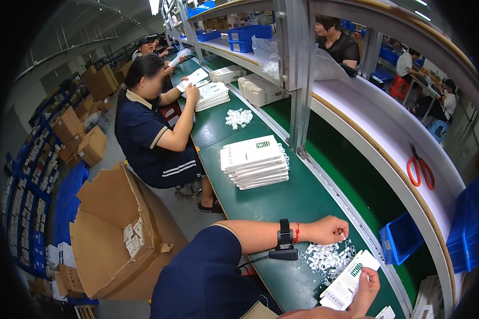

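A flat white-and-green carton (343,287), pinched by the right hand (367,288), is best kept steady. A white plastic loop (344,237) seems pinched by the left hand (329,230).

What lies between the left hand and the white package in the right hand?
In the head view, small white pieces lie heaped on the green table.

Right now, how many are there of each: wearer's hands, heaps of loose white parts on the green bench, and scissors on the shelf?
Left hand and right hand: 2
Near heap and far heap: 2
Scissors: 1
Total: 5
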Action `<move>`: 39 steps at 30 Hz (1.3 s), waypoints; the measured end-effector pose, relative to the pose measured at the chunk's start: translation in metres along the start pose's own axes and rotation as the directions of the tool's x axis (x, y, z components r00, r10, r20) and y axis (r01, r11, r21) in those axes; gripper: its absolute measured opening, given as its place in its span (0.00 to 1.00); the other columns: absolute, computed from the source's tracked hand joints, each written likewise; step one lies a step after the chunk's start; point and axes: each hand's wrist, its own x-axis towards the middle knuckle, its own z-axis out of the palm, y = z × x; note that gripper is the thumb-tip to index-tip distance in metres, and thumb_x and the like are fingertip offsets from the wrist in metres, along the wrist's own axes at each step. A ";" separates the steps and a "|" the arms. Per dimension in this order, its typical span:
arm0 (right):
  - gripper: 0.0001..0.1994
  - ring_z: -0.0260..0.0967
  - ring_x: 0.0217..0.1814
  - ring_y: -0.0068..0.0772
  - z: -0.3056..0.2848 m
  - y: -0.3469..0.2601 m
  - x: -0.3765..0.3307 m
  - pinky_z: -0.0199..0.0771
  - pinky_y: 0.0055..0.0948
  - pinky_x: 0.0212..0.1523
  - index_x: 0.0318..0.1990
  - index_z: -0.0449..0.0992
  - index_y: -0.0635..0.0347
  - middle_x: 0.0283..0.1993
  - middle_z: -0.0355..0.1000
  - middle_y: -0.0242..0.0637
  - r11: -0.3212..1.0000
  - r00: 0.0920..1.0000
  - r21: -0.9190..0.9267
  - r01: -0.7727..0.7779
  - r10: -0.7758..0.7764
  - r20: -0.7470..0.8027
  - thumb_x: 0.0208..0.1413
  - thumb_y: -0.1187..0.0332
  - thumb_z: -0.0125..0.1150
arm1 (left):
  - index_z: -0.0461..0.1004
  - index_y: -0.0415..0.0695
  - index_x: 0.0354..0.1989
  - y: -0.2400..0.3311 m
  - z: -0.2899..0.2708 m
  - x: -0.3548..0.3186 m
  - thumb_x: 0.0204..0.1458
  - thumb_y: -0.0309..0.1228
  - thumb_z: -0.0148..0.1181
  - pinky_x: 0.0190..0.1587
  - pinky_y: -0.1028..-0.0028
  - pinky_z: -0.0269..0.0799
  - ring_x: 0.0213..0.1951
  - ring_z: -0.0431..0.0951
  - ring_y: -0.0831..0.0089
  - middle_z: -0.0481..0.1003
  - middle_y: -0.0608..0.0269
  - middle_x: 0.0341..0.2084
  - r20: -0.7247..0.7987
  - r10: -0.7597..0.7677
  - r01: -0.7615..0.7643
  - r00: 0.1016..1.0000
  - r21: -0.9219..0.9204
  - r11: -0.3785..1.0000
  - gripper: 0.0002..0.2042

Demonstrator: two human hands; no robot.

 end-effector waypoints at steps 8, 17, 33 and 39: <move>0.04 0.66 0.32 0.18 -0.003 0.026 0.012 0.67 0.18 0.38 0.33 0.71 0.62 0.31 0.72 0.34 0.982 0.994 0.161 0.102 -0.096 -0.045 0.55 0.73 0.60 | 0.73 0.40 0.30 -0.004 0.002 0.001 0.48 0.23 0.58 0.23 0.77 0.63 0.20 0.67 0.82 0.68 0.67 0.18 -0.018 0.020 -0.019 1.000 0.047 0.999 0.02; 0.07 0.66 0.31 0.21 -0.008 0.032 0.014 0.69 0.21 0.37 0.30 0.68 0.61 0.31 0.72 0.36 0.976 0.996 0.201 0.088 -0.088 -0.010 0.52 0.76 0.62 | 0.73 0.41 0.30 0.001 0.000 0.001 0.48 0.23 0.58 0.22 0.78 0.62 0.19 0.67 0.83 0.69 0.69 0.16 -0.011 0.012 -0.011 1.000 0.038 0.999 0.02; 0.07 0.67 0.31 0.21 -0.006 0.031 0.014 0.69 0.20 0.37 0.29 0.67 0.60 0.32 0.73 0.37 0.976 0.997 0.205 0.074 -0.072 -0.016 0.52 0.78 0.60 | 0.73 0.40 0.30 0.002 -0.001 -0.001 0.48 0.24 0.59 0.22 0.78 0.63 0.19 0.67 0.83 0.69 0.68 0.16 -0.008 -0.001 0.001 1.000 0.041 0.999 0.03; 0.06 0.67 0.31 0.21 -0.009 0.033 0.015 0.68 0.21 0.37 0.29 0.67 0.60 0.31 0.72 0.36 0.976 0.995 0.194 0.101 -0.097 -0.030 0.52 0.78 0.60 | 0.74 0.41 0.31 -0.002 0.000 0.003 0.48 0.24 0.59 0.22 0.78 0.62 0.19 0.67 0.83 0.69 0.69 0.16 -0.008 0.059 -0.058 0.998 0.062 0.996 0.03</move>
